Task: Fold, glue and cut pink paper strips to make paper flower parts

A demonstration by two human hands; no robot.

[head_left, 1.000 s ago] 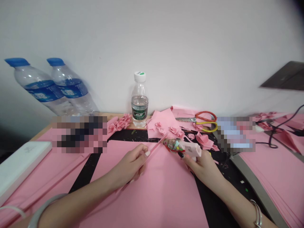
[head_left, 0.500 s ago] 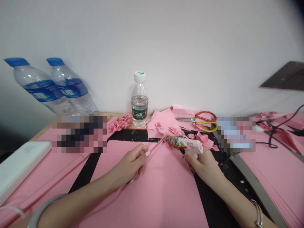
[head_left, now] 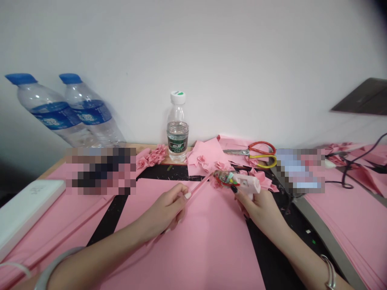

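Note:
My left hand is closed in a pinch on a thin rolled pink paper stick that slants up to the right over a pink sheet. My right hand grips a pink glue gun with colourful stickers near its nozzle. The nozzle sits close to the upper end of the stick. Small pink paper roses lie just behind the gun.
A small water bottle stands at the wall, two big blue-capped bottles at the left. Scissors lie at the back right, more paper roses by the bottle. A white box is at left, a black cable at right.
My right hand has drawn the glue gun a little to the right and up, away from the stick's end. My left hand has stayed still.

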